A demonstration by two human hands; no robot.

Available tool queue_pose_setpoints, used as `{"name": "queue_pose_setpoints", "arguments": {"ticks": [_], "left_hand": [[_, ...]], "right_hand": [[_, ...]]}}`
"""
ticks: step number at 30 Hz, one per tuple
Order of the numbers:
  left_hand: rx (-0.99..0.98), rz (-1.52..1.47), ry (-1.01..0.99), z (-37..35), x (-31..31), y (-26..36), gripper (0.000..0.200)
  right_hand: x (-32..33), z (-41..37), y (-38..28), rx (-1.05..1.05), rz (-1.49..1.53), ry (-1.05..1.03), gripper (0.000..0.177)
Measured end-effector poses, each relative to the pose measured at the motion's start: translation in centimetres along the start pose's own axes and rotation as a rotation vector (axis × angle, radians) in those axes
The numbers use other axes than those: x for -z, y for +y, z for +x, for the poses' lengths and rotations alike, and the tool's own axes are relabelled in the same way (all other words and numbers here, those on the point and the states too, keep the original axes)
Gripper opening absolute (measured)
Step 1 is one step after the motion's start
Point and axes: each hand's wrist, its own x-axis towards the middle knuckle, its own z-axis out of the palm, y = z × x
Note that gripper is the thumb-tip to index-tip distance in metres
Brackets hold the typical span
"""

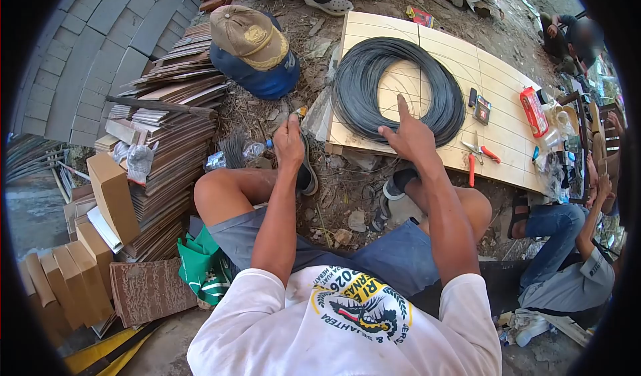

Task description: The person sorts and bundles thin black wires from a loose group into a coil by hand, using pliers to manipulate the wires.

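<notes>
A large coil of thin dark wire (347,82) lies on a pale wooden board (494,76) in front of me. My right hand (412,138) is over the near side of the coil, its index finger stretched toward the open middle and the thumb apart. Left of the board, my left hand (288,142) is closed in a fist above the ground. A small yellow thing (302,112) shows at its top; what the fist grips is hidden. On the board, right of the coil, lie red-handled pliers (479,152) and a small dark pack (482,111).
A tan cap (250,36) sits on a blue container (264,79) beyond my left hand. Stacked thin boards (177,149) rise at the left. A red packet (533,112) is at the board's right end. Other people sit at the right; someone's shoes (330,6) show at the top.
</notes>
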Motion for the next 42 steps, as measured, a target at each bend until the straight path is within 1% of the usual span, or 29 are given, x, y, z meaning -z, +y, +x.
{"name": "queue_pose_setpoints", "arguments": {"ticks": [2,3,5,7,11,12,14,16,19,21,22,24,25,27,28,30,31,32,34,35,37,38,39,40,41,42], "left_hand": [[-0.013,0.054,-0.028,0.3,-1.0,2.7,0.048],[-0.046,0.065,-0.047,0.3,-1.4,4.2,0.048],[-0.025,0.06,-0.083,0.8,-2.5,5.3,0.049],[-0.009,0.053,-0.118,1.4,-3.1,5.2,0.049],[-0.07,0.122,-0.127,2.4,-3.8,3.6,0.047],[-0.074,0.17,-0.13,2.3,-3.9,4.0,0.046],[-0.094,0.169,-0.129,2.2,-4.4,4.8,0.046],[-0.126,0.161,-0.115,2.8,-5.0,6.9,0.046],[-0.087,0.086,-0.15,4.2,-6.2,9.3,0.043],[0.013,0.039,-0.273,5.3,-7.4,10.9,0.041],[0.013,0.037,-0.268,5.7,-8.0,11.5,0.041],[0.063,0.001,-0.35,6.3,-9.2,12.4,0.039],[0.063,0.001,-0.352,6.6,-9.8,12.9,0.039],[0.17,-0.106,-0.38,7.2,-10.8,13.9,0.039],[0.171,-0.104,-0.385,7.4,-11.1,14.5,0.039],[0.217,-0.037,-0.425,7.7,-11.6,15.1,0.037],[0.218,-0.034,-0.431,7.9,-11.9,15.0,0.037],[0.199,-0.05,-0.425,8.1,-12.2,15.0,0.037],[0.181,-0.066,-0.416,8.7,-12.7,14.2,0.037],[0.166,-0.088,-0.418,9.0,-12.7,13.8,0.036],[0.145,-0.112,-0.423,9.2,-12.5,13.5,0.036],[0.184,-0.135,-0.438,9.3,-12.2,13.3,0.036],[0.225,-0.157,-0.456,9.2,-11.9,13.0,0.037],[0.223,-0.156,-0.465,9.0,-11.7,12.8,0.037],[0.236,-0.207,-0.43,8.8,-11.4,12.5,0.038],[0.251,-0.258,-0.395,8.7,-11.0,12.1,0.038]], "right_hand": [[-0.5,0.4,0.3,-0.001,-0.018,0.062,0.088],[-0.8,0.6,0.5,-0.003,-0.017,0.061,0.088],[-1.3,1.1,1.2,0.038,-0.023,0.123,0.085],[-1.7,1.4,1.6,0.039,-0.013,0.118,0.082],[-1.7,1.5,1.4,0.032,-0.027,0.08,0.073],[-1.8,1.5,1.7,0.024,-0.026,0.08,0.073],[-2.4,1.7,2.0,0.062,-0.023,0.118,0.069],[-2.0,1.7,1.7,0.058,-0.012,0.115,0.068],[-1.2,1.5,0.9,0.074,-0.013,0.133,0.066],[-0.4,1.3,0.3,0.138,0.107,0.138,0.066],[0.0,1.1,-0.3,0.142,0.106,0.138,0.066],[0.4,0.4,-1.6,0.169,0.294,0.06,0.07],[0.3,0.2,-1.9,0.166,0.294,0.061,0.07],[-0.1,-0.2,-2.4,0.299,0.257,0.03,0.074],[-0.3,-0.2,-2.6,0.294,0.259,0.031,0.074],[-1.4,-0.2,-2.8,0.354,0.336,-0.102,0.076],[-2.6,0.2,-2.5,0.295,0.521,-0.105,0.075],[-3.0,0.7,-2.2,0.293,0.523,-0.102,0.075],[-2.8,1.6,-2.3,0.167,1.182,-0.308,0.071],[-2.7,1.6,-2.1,0.168,1.183,-0.308,0.071],[-0.7,0.9,-2.7,0.102,1.089,-0.339,0.061],[-0.4,0.5,-3.0,0.104,1.09,-0.33,0.061],[-0.4,0.0,-3.4,0.189,0.758,-0.23,0.056],[-0.4,-0.3,-3.7,0.261,0.426,-0.13,0.051],[-1.3,0.1,-3.3,0.276,0.369,-0.097,0.046],[-2.0,0.4,-3.0,0.268,0.37,-0.089,0.046]]}}
